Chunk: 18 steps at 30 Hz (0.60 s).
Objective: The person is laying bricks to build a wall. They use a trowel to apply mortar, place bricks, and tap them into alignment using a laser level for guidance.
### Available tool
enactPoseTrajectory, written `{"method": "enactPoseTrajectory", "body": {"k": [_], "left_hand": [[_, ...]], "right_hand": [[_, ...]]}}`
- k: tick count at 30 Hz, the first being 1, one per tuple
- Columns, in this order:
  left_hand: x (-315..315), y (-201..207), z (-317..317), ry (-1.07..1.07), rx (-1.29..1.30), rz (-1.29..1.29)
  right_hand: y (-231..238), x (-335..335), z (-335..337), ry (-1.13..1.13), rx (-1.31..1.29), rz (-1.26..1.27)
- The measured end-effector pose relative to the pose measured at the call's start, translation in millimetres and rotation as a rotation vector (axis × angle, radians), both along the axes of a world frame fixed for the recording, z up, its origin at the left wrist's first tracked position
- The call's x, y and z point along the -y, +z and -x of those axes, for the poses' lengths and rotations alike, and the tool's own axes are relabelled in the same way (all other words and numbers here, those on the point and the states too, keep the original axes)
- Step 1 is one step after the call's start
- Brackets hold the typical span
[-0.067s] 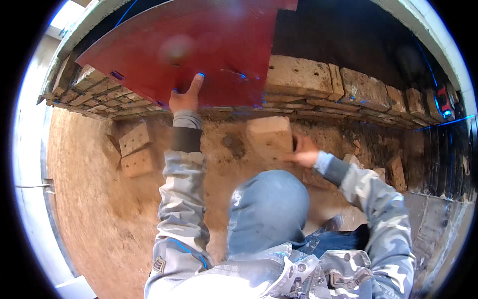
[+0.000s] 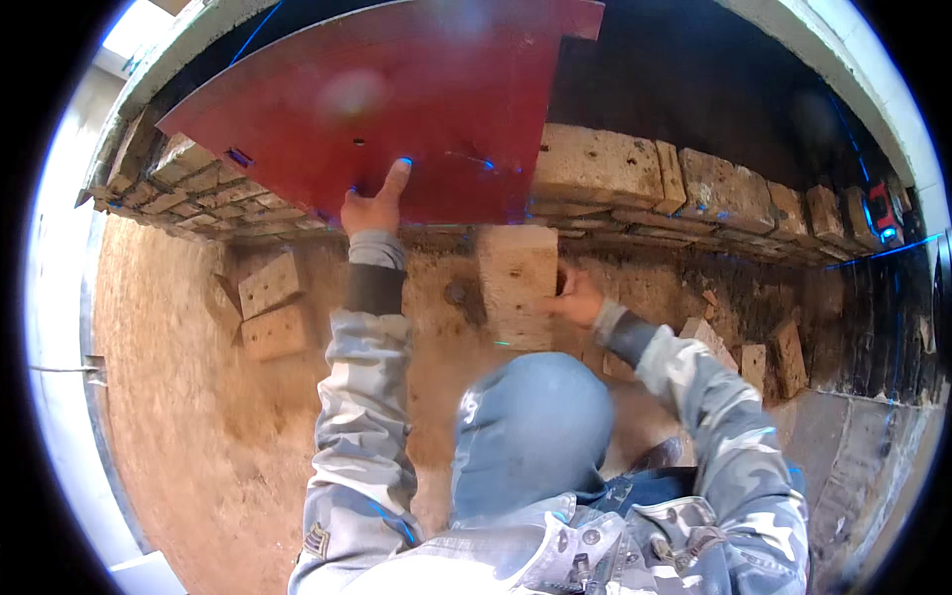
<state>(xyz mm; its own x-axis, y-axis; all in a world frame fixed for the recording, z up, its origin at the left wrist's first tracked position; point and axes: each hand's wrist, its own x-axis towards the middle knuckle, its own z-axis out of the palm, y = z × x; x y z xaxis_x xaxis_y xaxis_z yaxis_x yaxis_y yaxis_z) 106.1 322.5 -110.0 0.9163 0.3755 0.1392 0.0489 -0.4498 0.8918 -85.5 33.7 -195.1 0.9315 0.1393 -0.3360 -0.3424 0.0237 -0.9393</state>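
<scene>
Just below the red board [image 2: 436,119]: I see the brick [image 2: 518,283], its upper end close to the board's lower edge; I cannot tell whether they touch.
Right hand: the right hand [image 2: 579,299], below the board, grasps the brick by its right edge, thumb on the near face; the far fingertips are hidden from me.
Left hand: the left hand [image 2: 373,210] lies at the board's lower edge, thumb stretched over its face; I cannot tell whether the folded fingers pinch it.
Brick's weight: I judge it heavy for one hand, and apt to swing from a one-sided hold.
Brick's feel: stiff and gritty, I expect, so not slippery, though corners may chip.
Brick's hold: I would take it across its narrow width, near the middle, clear of the holes.
Board's feel: thin, fairly stiff and perhaps smooth, I think; I would hold it by the rim.
Around the board: wall bricks [image 2: 603,167] to its right, loose bricks [image 2: 275,331] below its left part.
</scene>
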Motion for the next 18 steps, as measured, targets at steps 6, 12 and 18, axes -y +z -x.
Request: {"method": "enactPoseTrajectory", "body": {"k": [6,12,18], "left_hand": [[-13,-11,2,-0.021,0.081,0.04],[-13,10,18,-0.055,0.061,0.063],[0,-4,12,-0.029,0.068,0.126]], "right_hand": [[-66,-35,-45,-0.055,0.021,-0.278],[-65,-35,-55,0.078,-0.001,-0.346],[-60,-22,-43,0.018,0.085,0.132]]}}
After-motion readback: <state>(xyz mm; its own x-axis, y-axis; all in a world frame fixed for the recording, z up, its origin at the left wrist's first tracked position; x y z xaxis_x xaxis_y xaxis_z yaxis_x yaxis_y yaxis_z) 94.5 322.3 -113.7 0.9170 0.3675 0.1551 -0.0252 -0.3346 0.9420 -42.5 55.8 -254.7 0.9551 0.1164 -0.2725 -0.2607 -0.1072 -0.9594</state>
